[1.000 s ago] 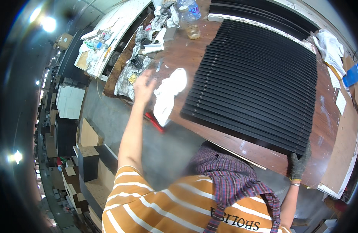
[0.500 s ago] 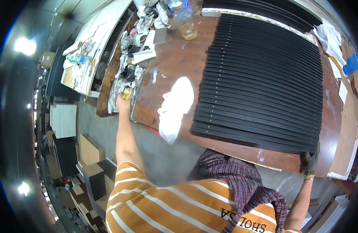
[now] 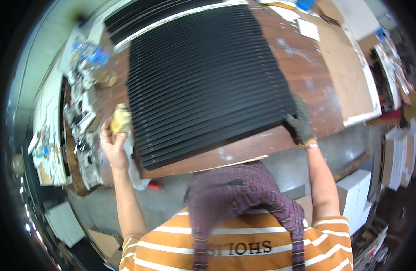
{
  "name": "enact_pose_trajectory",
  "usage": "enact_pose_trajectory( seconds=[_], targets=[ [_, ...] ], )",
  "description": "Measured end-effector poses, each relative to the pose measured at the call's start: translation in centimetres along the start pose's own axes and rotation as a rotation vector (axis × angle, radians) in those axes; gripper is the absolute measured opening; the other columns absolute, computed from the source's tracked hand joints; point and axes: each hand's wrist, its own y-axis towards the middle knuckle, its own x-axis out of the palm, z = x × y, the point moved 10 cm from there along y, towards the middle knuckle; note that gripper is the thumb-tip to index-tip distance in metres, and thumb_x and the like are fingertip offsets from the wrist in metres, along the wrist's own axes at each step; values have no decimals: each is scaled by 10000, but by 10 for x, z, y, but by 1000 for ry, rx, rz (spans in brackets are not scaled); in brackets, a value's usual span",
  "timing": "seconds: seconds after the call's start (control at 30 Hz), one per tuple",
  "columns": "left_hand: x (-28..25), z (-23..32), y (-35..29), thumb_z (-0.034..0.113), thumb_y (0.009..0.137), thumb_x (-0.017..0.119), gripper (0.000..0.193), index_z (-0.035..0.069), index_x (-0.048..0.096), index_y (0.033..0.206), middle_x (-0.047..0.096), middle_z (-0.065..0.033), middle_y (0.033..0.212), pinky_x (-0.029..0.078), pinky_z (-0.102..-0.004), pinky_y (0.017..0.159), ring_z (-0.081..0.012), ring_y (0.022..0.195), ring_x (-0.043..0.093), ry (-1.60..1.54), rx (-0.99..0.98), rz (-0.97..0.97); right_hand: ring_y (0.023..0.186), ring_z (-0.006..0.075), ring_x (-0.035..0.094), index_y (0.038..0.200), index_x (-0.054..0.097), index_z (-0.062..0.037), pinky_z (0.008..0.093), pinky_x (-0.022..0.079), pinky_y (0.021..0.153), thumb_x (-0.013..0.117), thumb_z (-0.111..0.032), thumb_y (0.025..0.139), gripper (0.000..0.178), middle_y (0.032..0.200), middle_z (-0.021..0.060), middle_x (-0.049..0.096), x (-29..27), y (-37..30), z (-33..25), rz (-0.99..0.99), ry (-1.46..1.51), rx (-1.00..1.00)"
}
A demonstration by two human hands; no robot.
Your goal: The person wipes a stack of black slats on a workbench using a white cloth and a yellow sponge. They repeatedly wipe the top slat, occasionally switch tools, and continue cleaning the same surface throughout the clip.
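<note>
My left hand [image 3: 114, 149], bare, has its fingers closed round a crumpled yellow sponge-like pad [image 3: 121, 119]. It is raised beside the left ends of many black slats [image 3: 208, 81], which lie side by side across the brown table. My right hand [image 3: 303, 126] wears a dark grey glove with a yellow cuff. Its thumb and fingers are round the near right corner of the slats, at the end of the nearest one. Behind my left wrist, a white cloth or paper [image 3: 135, 169] shows partly, hanging at the table's near left edge.
More black slats [image 3: 149, 18] lie at the far side behind a white strip. Plastic bottles [image 3: 88, 54] and crumpled foil-like scraps [image 3: 84, 144] crowd the left side. To the right is a brown board [image 3: 348, 77] with a white edge. White stacked panels [image 3: 355, 194] stand at lower right.
My view has swung right. My left hand has brought the yellow pad from the scraps at the left to beside the slats. My gloved right hand remains at the near right corner.
</note>
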Motion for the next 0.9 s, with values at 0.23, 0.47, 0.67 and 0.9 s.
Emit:
enact_pose_trajectory(
  seconds=[0.23, 0.47, 0.67, 0.9],
  targets=[
    [313, 41, -70, -2, 781, 736, 508, 71, 717, 1283, 605, -161, 1384, 489, -402, 1106, -306, 1278, 603, 305, 260, -747, 1532, 336, 350, 1568, 462, -80, 469, 210, 1289, 596, -334, 1008, 629, 1638, 139, 432, 6, 1, 10, 44, -36, -63],
    [456, 102, -137, -7, 709, 813, 526, 99, 720, 1216, 622, -158, 1304, 526, -447, 984, -368, 1176, 606, 512, 676, -896, 1472, 313, 437, 1520, 516, -91, 469, 259, 1266, 563, -331, 1018, 559, 1577, 135, 506, 4, 7, 2, 54, -51, -60],
    [446, 91, -154, -26, 663, 787, 522, 84, 717, 1169, 618, -157, 1218, 526, -469, 902, -367, 1063, 586, 700, 795, -821, 1440, 332, 469, 1477, 554, -79, 481, 284, 1245, 597, -331, 997, 543, 1534, 145, 548, -5, 5, -3, 125, -42, -74],
    [463, 86, -164, 7, 654, 745, 465, 85, 743, 1113, 613, -158, 1177, 501, -469, 878, -358, 1052, 568, 864, 693, -941, 1433, 335, 476, 1440, 587, -78, 490, 286, 1244, 613, -335, 994, 516, 1524, 145, 558, -10, 8, -7, 87, 33, -51]
  ],
)
